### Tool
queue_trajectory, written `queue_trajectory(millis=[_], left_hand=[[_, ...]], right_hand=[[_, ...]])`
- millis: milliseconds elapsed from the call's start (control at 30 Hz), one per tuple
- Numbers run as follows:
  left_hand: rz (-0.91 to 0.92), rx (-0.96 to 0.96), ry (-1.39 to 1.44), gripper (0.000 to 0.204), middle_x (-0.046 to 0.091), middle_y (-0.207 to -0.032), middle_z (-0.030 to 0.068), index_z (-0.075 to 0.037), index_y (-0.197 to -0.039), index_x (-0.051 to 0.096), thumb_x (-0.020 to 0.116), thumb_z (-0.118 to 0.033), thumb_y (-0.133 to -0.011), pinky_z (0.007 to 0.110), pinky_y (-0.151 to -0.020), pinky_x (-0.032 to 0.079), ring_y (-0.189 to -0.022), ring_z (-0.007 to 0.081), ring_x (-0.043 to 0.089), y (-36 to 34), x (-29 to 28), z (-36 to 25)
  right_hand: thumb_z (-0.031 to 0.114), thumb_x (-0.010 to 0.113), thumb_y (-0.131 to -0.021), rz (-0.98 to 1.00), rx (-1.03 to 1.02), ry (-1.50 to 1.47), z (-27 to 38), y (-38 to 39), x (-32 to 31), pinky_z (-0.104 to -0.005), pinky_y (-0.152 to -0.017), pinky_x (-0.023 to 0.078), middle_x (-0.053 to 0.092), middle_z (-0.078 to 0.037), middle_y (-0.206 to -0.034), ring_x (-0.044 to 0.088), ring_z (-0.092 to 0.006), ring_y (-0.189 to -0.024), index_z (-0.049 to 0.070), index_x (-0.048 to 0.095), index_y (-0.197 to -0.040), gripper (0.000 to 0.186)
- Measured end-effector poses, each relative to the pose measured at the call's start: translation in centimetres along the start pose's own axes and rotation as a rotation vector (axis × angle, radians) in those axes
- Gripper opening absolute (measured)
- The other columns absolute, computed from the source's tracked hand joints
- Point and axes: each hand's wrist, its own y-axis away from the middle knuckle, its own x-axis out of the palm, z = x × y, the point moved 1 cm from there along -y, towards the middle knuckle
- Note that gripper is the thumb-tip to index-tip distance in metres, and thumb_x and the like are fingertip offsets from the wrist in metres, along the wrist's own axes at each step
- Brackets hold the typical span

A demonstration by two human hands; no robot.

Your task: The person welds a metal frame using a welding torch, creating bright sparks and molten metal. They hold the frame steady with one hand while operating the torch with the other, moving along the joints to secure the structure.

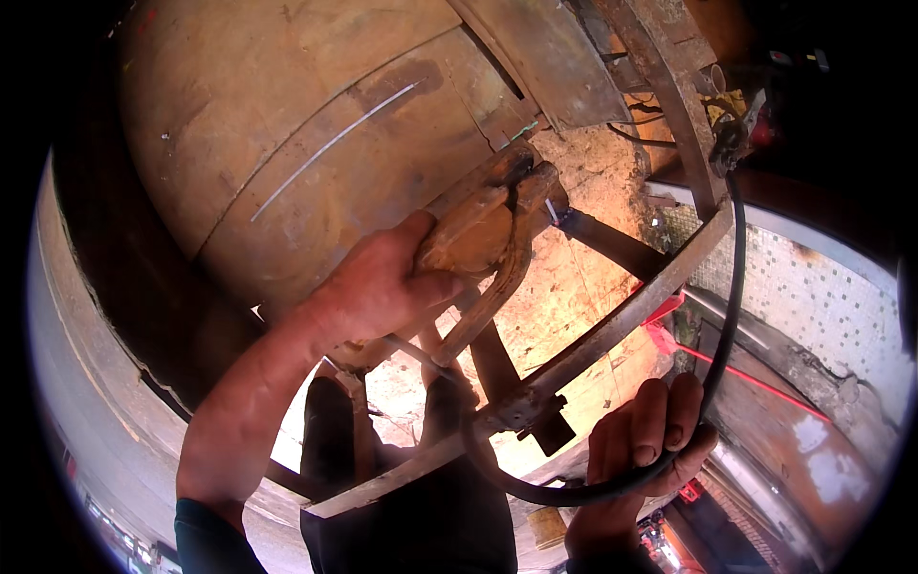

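Note:
My left hand (382, 277) is closed around the edge of a worn brown, wood-like piece (478, 234) with a curved bar along its right side. I cannot tell exactly what this piece is. Beyond it, a thin grey rod (330, 153), much like a welding electrode, lies on a large rusty metal sheet (258, 86). At the lower right, my right hand (650, 435) has its fingers curled round a thick black cable (734, 297). The cable loops down from a dark clamp-like fitting (729, 148) at the upper right and curves up toward the metal frame.
A rusty flat-bar frame (626, 311) crosses in front of me, with crossbars (612, 244) reaching inward. Red strips (736, 368) and a pipe (760, 493) lie to the right, beside a speckled light surface (813, 297). My legs (411, 517) show below the frame.

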Motion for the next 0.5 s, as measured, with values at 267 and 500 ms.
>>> queue_trajectory(millis=[267, 500], left_hand=[[-0.002, -0.024, -0.006, 0.044, 0.061, -0.085, 0.0226, 0.003, -0.106, 0.050, 0.069, -0.025, -0.077, 0.040, -0.074, 0.046, -0.081, 0.0327, 0.062, 0.09, 0.10, -0.14], [0.006, -0.039, -0.054, 0.040, 0.059, -0.083, 0.0138, 0.002, -0.109, 0.051, 0.071, -0.014, -0.079, 0.033, -0.073, 0.045, -0.078, 0.0195, 0.056, -0.10, 0.09, -0.21]], right_hand=[[0.027, 0.042, -0.099, -0.026, -0.004, -0.041, 0.00, 0.08, -0.23, -0.0371, -0.038, 0.041, 0.048, -0.016, -0.081, 0.042, -0.0244, -0.042, 0.007, 0.037, -0.086, 0.025], [0.027, 0.043, -0.099, -0.074, -0.023, -0.015, -0.41, 0.00, 0.38, -0.0357, -0.038, 0.040, 0.047, -0.016, -0.078, 0.040, -0.0233, -0.040, 0.007, 0.036, -0.084, 0.025]])
